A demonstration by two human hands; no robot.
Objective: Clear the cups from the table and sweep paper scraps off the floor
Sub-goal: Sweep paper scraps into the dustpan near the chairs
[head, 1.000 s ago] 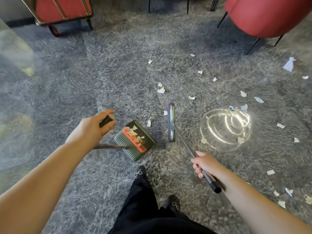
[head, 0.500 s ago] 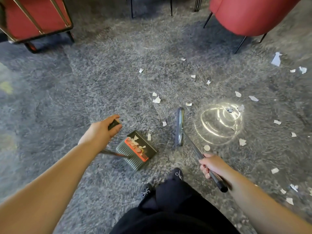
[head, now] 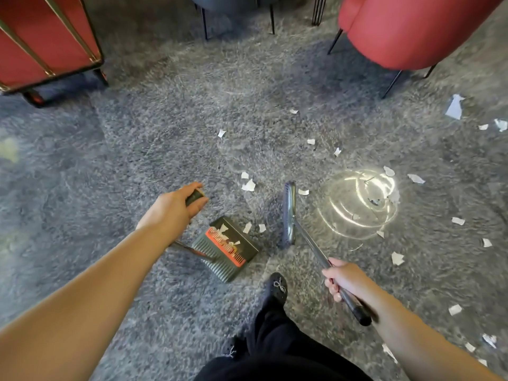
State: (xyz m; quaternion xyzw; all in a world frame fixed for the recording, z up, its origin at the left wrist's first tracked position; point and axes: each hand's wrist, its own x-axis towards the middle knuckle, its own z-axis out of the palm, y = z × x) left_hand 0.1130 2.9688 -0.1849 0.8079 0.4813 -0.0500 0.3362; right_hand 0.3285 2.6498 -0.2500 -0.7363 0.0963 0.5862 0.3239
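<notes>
Carpet (head: 143, 166): grey shag pile is seen across the whole floor; a bright ringed light reflection (head: 357, 202) is noted at 3 o'clock from frame centre.
Red armchair (head: 412, 28): seen at 1 o'clock, on thin dark legs.
Red cart (head: 41, 42): seen at 10 o'clock, gold-barred frame, dark base.
Dark chair (head: 228, 1): only the seat edge and legs are seen at 12 o'clock.
Leg (head: 275, 339): black trousers and a black shoe (head: 276, 288) are seen at 6 o'clock.
Dustpan (head: 226, 247): dark green, ribbed, with an orange strip; it is rested on the carpet just below centre, with several scraps lying inside.
Broom (head: 288, 215): the head is set on the carpet just at 3 o'clock of the dustpan, apart from it; the handle runs toward 5 o'clock.
Left hand (head: 170, 213): clenched around the top of the dustpan's long handle.
Right hand (head: 343, 279): clenched around the broom handle, near its black end grip.
Paper scraps (head: 248, 185): white pieces are scattered from centre out to 3 and 4 o'clock; two lie between dustpan and broom head; one lies just beside the broom head's far end.
</notes>
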